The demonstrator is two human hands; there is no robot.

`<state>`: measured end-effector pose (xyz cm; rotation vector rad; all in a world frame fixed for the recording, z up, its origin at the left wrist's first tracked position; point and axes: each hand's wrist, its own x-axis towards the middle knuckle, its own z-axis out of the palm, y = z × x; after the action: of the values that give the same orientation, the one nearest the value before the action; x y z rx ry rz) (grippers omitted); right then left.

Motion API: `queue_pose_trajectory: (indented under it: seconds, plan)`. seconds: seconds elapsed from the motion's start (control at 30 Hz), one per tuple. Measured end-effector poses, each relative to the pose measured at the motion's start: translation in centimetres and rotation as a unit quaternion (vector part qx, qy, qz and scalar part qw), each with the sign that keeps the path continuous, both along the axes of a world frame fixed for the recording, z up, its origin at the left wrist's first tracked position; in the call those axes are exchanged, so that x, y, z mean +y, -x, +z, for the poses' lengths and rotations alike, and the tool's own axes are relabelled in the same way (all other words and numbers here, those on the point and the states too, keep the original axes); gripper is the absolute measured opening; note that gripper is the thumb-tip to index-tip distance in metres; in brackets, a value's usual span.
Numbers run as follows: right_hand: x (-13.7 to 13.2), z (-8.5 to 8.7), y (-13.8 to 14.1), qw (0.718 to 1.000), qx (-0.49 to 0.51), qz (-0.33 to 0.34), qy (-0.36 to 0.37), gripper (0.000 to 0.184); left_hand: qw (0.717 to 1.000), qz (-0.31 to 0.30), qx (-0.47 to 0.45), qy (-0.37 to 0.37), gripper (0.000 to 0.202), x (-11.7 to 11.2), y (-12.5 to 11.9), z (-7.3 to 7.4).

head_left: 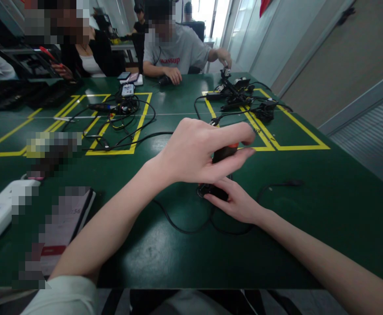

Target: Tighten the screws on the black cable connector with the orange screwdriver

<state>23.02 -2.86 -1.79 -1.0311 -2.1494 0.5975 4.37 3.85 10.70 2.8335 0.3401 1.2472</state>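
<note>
My left hand [201,151] reaches across the middle, its thumb and fingers closed round a black-and-orange handle [224,153]. Most of that handle is hidden by the fingers, so its kind does not show. Just below, my right hand [235,199] grips a dark, rounded black object [207,190] close to the table. The left hand partly covers it. Whether the two held things are joined I cannot tell. A thin black cable [181,229] loops on the table beneath the hands, and a dark plug-like end [293,183] lies to the right.
Yellow tape outlines [112,152] mark the green table [165,262]. Tangled black cables [125,107] lie at back left, and black equipment [237,94] at back right. A phone [66,218] and white power strip [1,214] are at left. Several people are across the table.
</note>
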Motion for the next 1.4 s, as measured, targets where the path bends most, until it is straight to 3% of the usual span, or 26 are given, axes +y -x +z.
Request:
queue_pose_trajectory:
  seconds: [0.13, 0.47, 0.67, 1.07, 1.23, 1.4]
  plan:
    - [0.0, -0.09, 0.0, 1.0, -0.001, 0.0, 0.003, 0.017, 1.0, -0.004, 0.0, -0.022, 0.033, 0.0, -0.04, 0.03]
    - [0.0, -0.07, -0.07, 1.0, -0.002, 0.001, 0.004, 0.018, 0.999, 0.016, -0.014, -0.026, 0.017, 0.08, 0.01, -0.25]
    - [-0.02, -0.13, -0.04, 1.0, -0.003, -0.001, 0.001, 0.017, 0.999, 0.021, -0.005, -0.046, 0.029, 0.01, -0.11, -0.22]
    - [-0.05, -0.09, -0.09, 1.0, -0.002, 0.002, 0.004, 0.018, 0.999, 0.013, -0.023, -0.047, 0.019, 0.03, -0.08, -0.26]
    - [-0.1, -0.18, -0.03, 1.0, 0.001, 0.0, 0.007, 0.018, 0.998, 0.016, -0.02, -0.049, 0.03, 0.02, -0.05, -0.26]
    - [-0.03, -0.46, -0.08, 1.0, 0.006, 0.001, -0.003, 0.016, 0.999, 0.011, -0.006, -0.05, 0.023, 0.02, 0.05, -0.11]
